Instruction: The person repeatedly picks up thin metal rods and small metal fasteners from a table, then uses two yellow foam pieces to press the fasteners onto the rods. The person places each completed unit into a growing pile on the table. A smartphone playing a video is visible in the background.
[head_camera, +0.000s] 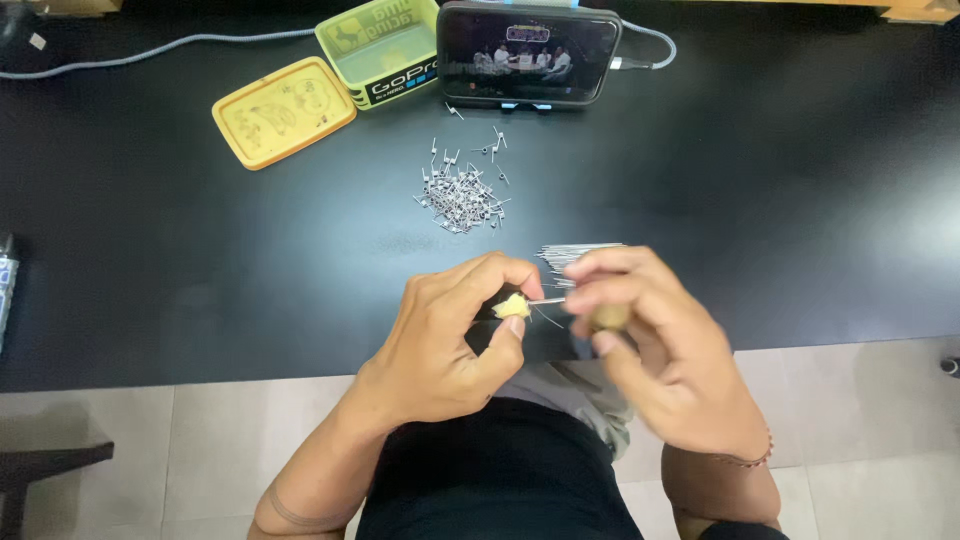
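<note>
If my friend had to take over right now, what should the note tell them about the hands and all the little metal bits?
Left hand: pinching a small yellow piece at the fingertips.
Right hand: blurred, closed on a brownish tool, with a thin wire running across to the yellow piece.
On the black table: a bundle of straight wires just past the right hand, and a pile of small bent wire pieces further back.
Done: many bent pieces lie piled.
Left: straight wires remain in the bundle.

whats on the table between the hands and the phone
In the head view, a bundle of straight wires beside the hands, then a pile of small wire coils, then bare black table before the phone.
</note>
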